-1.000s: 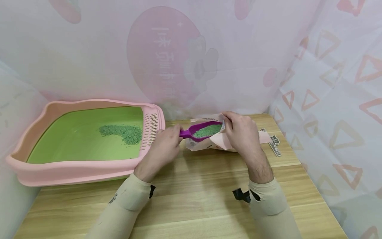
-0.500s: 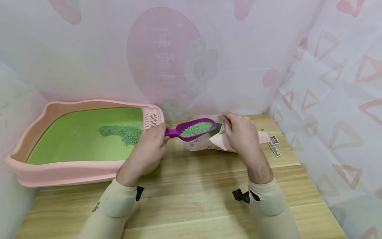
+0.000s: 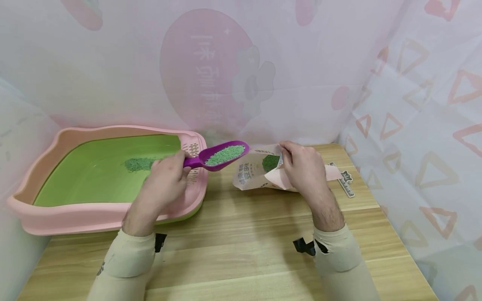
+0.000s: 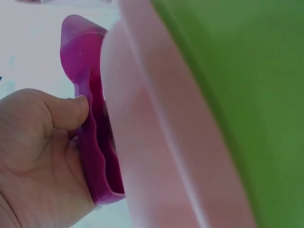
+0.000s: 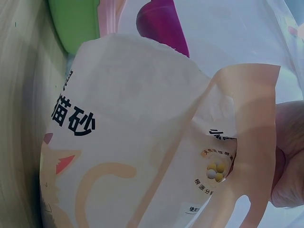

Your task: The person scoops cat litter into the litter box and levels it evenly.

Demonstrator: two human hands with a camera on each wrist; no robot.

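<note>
My left hand (image 3: 163, 179) grips the handle of a purple scoop (image 3: 214, 166) heaped with green litter pellets (image 3: 226, 155). Hand and scoop are above the slotted end of a pink-rimmed litter box (image 3: 94, 213); in the left wrist view the thumb presses on the scoop's handle (image 4: 95, 152). Green pellets (image 3: 137, 164) lie on the box's green floor, partly hidden by the hand. With its fingers, my right hand (image 3: 305, 167) pinches the top edge of a pale litter bag (image 3: 250, 173) that lies on its side, mouth towards the box. A cat is printed on the bag (image 5: 128, 118) in the right wrist view.
A grey cat-shaped flat piece (image 3: 347, 182) lies right of the bag on the wooden table (image 3: 241, 251). Printed sheets (image 3: 301, 83) hang behind and on both sides of the table.
My left hand has drawn the loaded scoop out of the bag's mouth and carried it left and slightly up over the box's end. The right hand and the bag stay put.
</note>
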